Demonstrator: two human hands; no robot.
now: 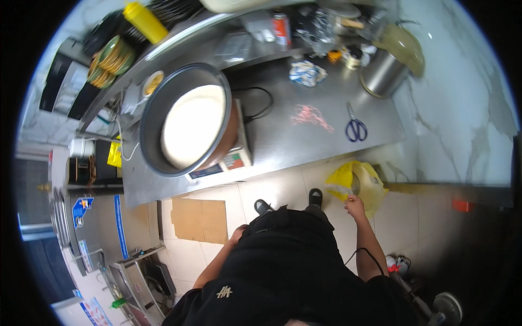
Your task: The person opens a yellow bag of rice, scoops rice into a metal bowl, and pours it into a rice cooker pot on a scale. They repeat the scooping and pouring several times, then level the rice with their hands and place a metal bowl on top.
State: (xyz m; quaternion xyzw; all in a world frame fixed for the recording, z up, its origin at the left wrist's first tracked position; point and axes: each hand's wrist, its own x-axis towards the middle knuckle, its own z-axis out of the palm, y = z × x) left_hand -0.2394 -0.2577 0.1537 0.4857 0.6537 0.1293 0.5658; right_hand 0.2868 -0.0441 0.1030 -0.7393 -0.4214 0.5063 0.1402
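My right hand point(355, 206) is closed at the near rim of a yellow plastic bag point(340, 177) on the floor. It grips what looks like a metal scoop point(356, 186), whose blurred bowl lies inside the bag's mouth; the handle is mostly hidden by my fingers. My left hand point(239, 233) rests against my thigh, partly covered by my dark clothing, and no object shows in it. Before me, a large deep pot point(147, 122) filled with a white, grainy-looking mass point(195, 122) stands on a digital scale point(244, 153).
The steel worktable point(281, 142) holds blue-handled scissors point(356, 129), pink strings point(310, 116), a crumpled cloth point(306, 73) and a steel container point(383, 73). A shelf above carries a spray can point(281, 28). Flat cardboard point(200, 220) lies on the floor.
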